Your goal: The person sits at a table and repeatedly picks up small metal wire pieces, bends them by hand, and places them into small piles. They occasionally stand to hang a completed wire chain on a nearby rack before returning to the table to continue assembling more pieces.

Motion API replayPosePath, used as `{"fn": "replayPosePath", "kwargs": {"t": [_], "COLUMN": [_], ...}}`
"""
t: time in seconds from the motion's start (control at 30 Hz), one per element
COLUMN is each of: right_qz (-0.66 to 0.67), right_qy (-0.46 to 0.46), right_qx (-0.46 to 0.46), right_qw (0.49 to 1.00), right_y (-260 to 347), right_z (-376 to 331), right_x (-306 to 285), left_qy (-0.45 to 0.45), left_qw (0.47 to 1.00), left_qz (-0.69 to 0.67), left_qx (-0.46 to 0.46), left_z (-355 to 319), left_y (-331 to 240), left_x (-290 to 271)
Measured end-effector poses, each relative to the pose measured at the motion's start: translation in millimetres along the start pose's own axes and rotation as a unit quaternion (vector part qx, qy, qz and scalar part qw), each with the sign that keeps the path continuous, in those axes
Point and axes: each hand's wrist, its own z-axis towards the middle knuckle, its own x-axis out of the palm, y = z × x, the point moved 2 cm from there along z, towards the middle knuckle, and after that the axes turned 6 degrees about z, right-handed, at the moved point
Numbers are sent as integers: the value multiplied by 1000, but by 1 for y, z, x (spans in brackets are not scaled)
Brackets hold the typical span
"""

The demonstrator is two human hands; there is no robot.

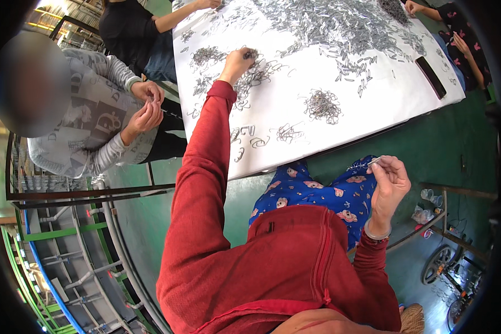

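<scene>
My left hand (238, 65) reaches over the white table with its fingers closed at a pile of thin, dark bent-wire pieces (257, 72). Dark bits show at its fingertips, too small to make out. Near the table's front edge, off to the right, my right hand (391, 181) pinches a small silvery metal piece (376, 160) between thumb and fingers. From that piece a short, thin chain-like strand (357, 166) runs left, over my blue patterned trousers. A round heap of wire pieces (322, 106) and a smaller one (288, 133) lie between my hands.
A wide spread of silvery metal clips (339, 33) covers the far part of the white table (284, 153). A black phone (431, 78) lies at the right. To my left a co-worker's hands (146, 108) hold a small chain. Other people sit along the far sides.
</scene>
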Motion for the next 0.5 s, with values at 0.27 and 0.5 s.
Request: {"fn": "replayPosePath", "kwargs": {"t": [0.27,0.5], "right_qz": [-40,-40], "right_qy": [-3,-9], "right_qx": [9,18], "right_qw": [999,999], "right_y": [0,-3], "right_z": [4,7], "right_x": [6,4], "left_qy": [-72,-30], "left_qw": [964,710], "left_qz": [184,611], "left_qx": [177,349], "left_z": [-6,-2], "left_y": [-39,-35], "left_x": [67,113]}}
